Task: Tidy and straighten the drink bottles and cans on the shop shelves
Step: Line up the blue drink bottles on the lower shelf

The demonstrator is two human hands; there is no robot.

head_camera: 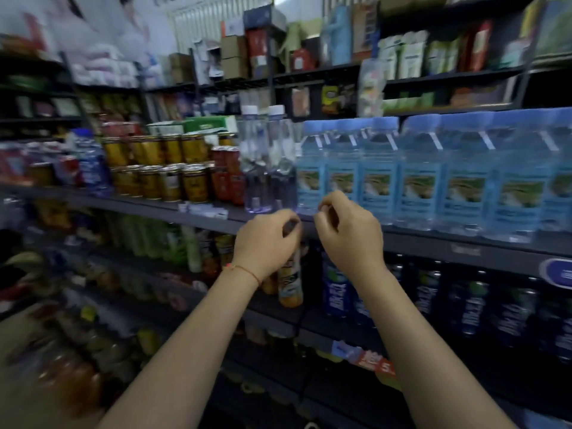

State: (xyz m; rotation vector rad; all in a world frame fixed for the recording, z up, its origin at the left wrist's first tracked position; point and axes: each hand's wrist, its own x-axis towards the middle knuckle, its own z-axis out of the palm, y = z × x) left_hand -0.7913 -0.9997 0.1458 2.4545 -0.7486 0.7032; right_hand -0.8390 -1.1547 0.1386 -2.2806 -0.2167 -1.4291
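My left hand [266,239] is curled around the dark top of an orange drink bottle [290,283], which hangs in front of the lower shelf. Close to its right, my right hand [346,227] hovers at the shelf edge [433,243] with fingers curled and nothing visible in them. Just behind both hands stand two clear water bottles [263,162] with white caps. To the right of them runs a row of blue-capped water bottles [418,174]. Stacked yellow cans [167,168] and red cans [226,174] fill the shelf to the left.
Dark blue-labelled bottles [470,305] line the lower shelf on the right, green bottles [173,243] on the left. White price tags [202,209] lie on the shelf edge. Boxes and packets [402,54] crowd the upper shelves. More blurred drinks sit low on the left.
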